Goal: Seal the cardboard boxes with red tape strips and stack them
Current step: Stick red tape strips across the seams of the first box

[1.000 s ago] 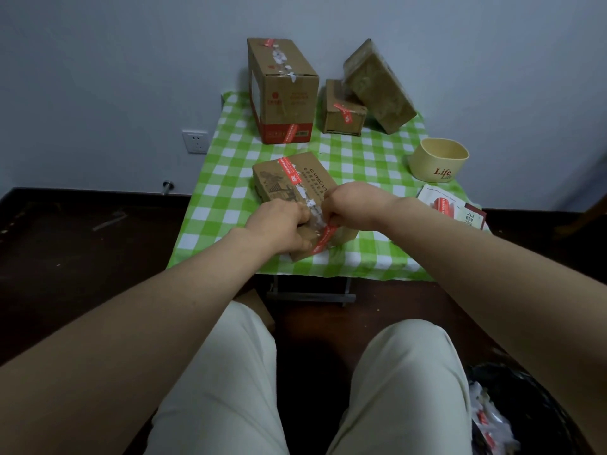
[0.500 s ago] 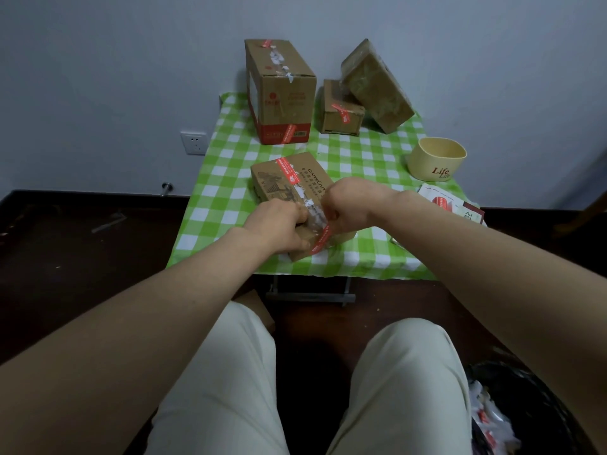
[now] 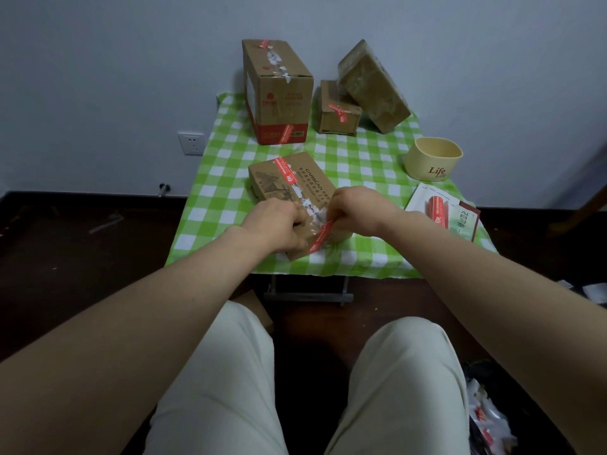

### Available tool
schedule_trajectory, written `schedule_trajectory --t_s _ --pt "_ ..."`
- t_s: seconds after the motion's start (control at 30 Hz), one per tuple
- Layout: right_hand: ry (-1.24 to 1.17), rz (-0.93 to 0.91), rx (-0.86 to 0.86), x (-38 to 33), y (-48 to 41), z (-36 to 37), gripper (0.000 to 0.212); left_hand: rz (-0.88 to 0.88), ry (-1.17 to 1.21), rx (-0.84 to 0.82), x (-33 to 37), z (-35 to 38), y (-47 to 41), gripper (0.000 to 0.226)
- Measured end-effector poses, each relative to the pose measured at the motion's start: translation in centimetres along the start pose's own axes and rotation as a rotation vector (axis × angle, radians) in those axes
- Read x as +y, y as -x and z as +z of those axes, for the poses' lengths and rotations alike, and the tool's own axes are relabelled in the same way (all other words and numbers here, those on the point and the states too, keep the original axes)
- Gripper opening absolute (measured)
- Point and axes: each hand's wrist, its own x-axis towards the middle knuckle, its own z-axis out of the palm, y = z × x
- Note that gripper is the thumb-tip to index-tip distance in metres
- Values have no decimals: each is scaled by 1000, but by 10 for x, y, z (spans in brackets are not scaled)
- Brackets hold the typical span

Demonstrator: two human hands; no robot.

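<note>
Pale wall and dark floor (image 3: pixel 65 257) frame a small table (image 3: pixel 230 198) under a green-and-white checked cloth; the flat box (image 3: pixel 295 182) lies on the cloth towards the table's near edge, turned at an angle. At the near left side of the flat box the left hand (image 3: pixel 276 224) grips it, fingers curled over its edge; the right hand (image 3: pixel 358 208) is curled too, its fingertips pinching the upper end of a red tape strip (image 3: pixel 320 236) that runs over the near end of the flat box; between the hands, torn white paper scraps cling along the box's top seam; a second red strip (image 3: pixel 285 170) crosses the far end of the flat box.

Beyond the flat box, against the wall, stands a tall box (image 3: pixel 282 93) with red tape on its top and low on its front; beyond and to the right of the flat box sits a small box (image 3: pixel 338 110) with a red strip over its front edge, and a wrapped box (image 3: pixel 374 83) leans tilted on it. Right of the flat box stands a beige cup (image 3: pixel 432 159) marked "Life"; nearer, also right of the flat box, lies a sheet (image 3: pixel 437 210) bearing a red strip. Left of the flat box, on the wall, is a socket (image 3: pixel 191 143); well nearer than the flat box, past the person's knees in pale trousers, a dark bin (image 3: pixel 486 421) holds paper scraps.
</note>
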Motion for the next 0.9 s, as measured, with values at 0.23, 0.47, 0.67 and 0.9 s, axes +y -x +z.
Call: schedule_trajectory --t_s 0.23,0.47,0.67,0.9 --pt "4 17 34 0 2 1 19 -3 -9 4 0 2 -1 52" --pt "2 14 86 -3 9 6 26 -5 0 13 -1 3 -1 50" --pt "18 23 149 -4 12 13 28 1 9 23 -2 3 -1 50" --pt "8 34 215 -8 18 17 29 0 17 21 -2 3 -1 50"
